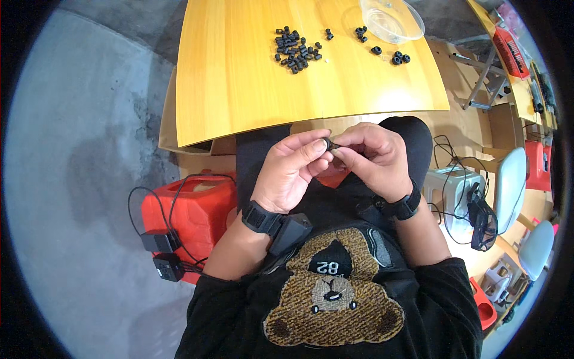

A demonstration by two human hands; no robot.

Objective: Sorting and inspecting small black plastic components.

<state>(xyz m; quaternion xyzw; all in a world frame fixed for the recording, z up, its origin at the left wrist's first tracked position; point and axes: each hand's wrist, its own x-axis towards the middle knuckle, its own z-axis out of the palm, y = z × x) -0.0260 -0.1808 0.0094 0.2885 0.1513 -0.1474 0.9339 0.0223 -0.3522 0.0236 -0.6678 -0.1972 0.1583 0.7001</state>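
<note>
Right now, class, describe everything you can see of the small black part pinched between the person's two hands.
The small black part looks like a dark, rounded ring or bushing, possibly rubber or plastic. Most of it is hidden by the fingertips. The left hand and right hand pinch it from either side, held above the person's lap, just short of the near edge of the yellow wooden table.

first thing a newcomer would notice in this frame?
Both bare hands meet at centre, just below the yellow wooden tabletop: the left hand and right hand pinch one small black ring-shaped part between their fingertips. Next, the heap of similar small black parts at the table's far side, left of a clear plastic bowl.
</note>
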